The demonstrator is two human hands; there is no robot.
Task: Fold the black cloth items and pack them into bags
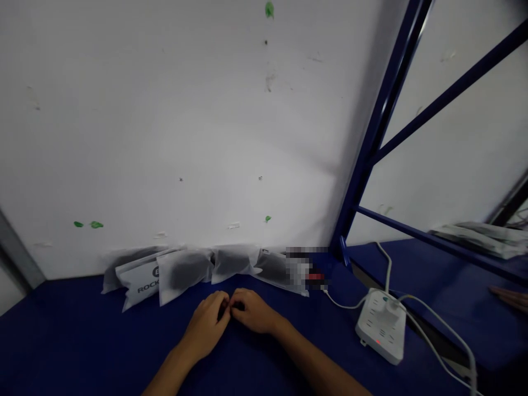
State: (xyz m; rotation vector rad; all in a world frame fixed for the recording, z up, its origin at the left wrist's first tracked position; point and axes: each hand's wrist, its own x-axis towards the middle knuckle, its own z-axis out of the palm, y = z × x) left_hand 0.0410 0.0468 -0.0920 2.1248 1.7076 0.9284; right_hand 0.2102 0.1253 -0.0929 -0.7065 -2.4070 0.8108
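My left hand and my right hand rest together on the dark blue table, fingertips touching at the middle. Something small and dark sits between the fingertips; I cannot tell what it is. Just beyond the hands, several white pouches lean in a row against the white wall, one marked with dark letters.
A white power strip with a red light lies to the right, white cables running from it. A blue metal frame post rises at the right. Packets lie on the neighbouring table, where another person's fingers show.
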